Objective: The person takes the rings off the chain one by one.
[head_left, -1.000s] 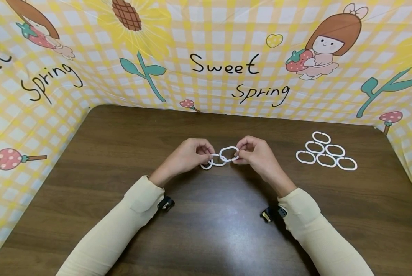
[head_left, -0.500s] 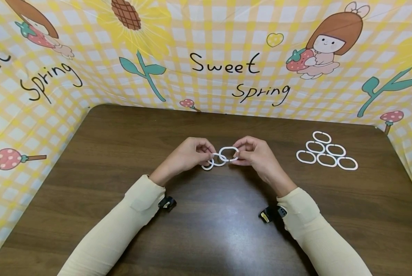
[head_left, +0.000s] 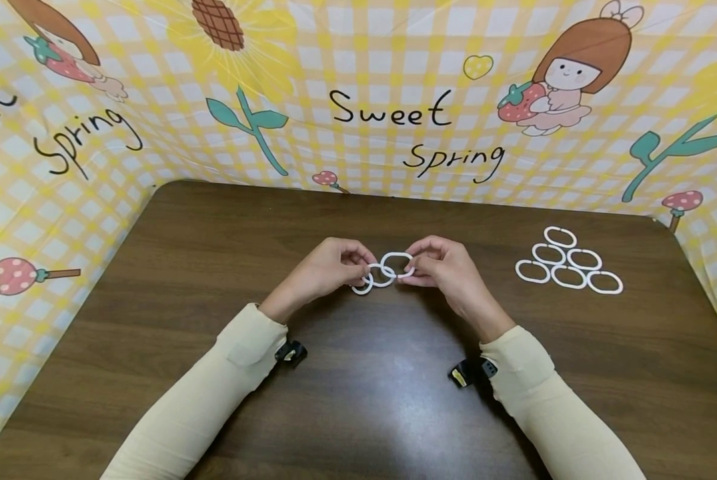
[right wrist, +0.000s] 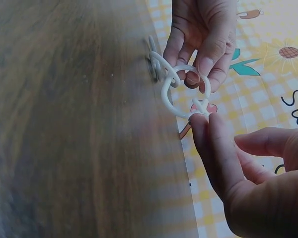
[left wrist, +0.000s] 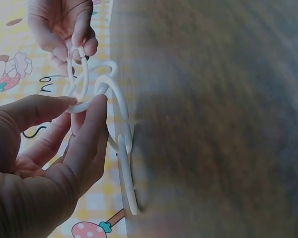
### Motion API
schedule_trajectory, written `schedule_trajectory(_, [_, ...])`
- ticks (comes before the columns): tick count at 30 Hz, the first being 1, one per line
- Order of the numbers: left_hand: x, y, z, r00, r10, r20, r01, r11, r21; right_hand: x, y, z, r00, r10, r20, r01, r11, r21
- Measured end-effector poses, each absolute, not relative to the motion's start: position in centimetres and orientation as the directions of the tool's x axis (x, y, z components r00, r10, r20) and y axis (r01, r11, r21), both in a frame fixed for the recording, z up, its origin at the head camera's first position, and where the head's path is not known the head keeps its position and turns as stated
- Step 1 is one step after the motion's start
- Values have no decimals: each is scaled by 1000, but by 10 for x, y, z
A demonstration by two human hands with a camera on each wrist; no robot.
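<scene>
Between my hands is a short chain of white oval plastic links. The right hand (head_left: 445,263) pinches the end link (head_left: 397,254) by its right side. That link passes through a middle link (head_left: 382,285), which the left hand (head_left: 332,262) pinches between thumb and fingertips. Beyond it, a further link (head_left: 361,292) shows partly under the left fingers. In the left wrist view, the lowest chain link (left wrist: 128,178) hangs beside the left fingers, close to the tabletop. The right wrist view shows the right fingertips (right wrist: 201,119) at the near end of the end link.
To the right on the brown wooden table (head_left: 358,413), several loose white links (head_left: 568,287) lie flat in a triangle. A yellow checked cloth (head_left: 370,60) with printed figures rises behind the table and along its sides. Black wrist cameras (head_left: 290,352) sit at both cuffs.
Both hands stay almost in place, still pinching the chain. The middle link has tilted slightly, so its opening shows more. The loose links on the right have not moved.
</scene>
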State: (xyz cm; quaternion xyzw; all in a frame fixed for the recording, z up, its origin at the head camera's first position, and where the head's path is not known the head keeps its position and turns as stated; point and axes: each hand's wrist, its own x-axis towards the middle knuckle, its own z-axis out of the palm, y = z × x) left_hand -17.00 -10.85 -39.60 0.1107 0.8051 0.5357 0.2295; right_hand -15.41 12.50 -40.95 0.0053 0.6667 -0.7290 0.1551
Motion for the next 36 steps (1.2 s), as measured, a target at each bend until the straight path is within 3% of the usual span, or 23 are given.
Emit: schedule_trajectory(36, [-170,-103,-395,-858,446,-256,-73,387,919,-153,108,-405,-972,-127,-196,211,-114,-971])
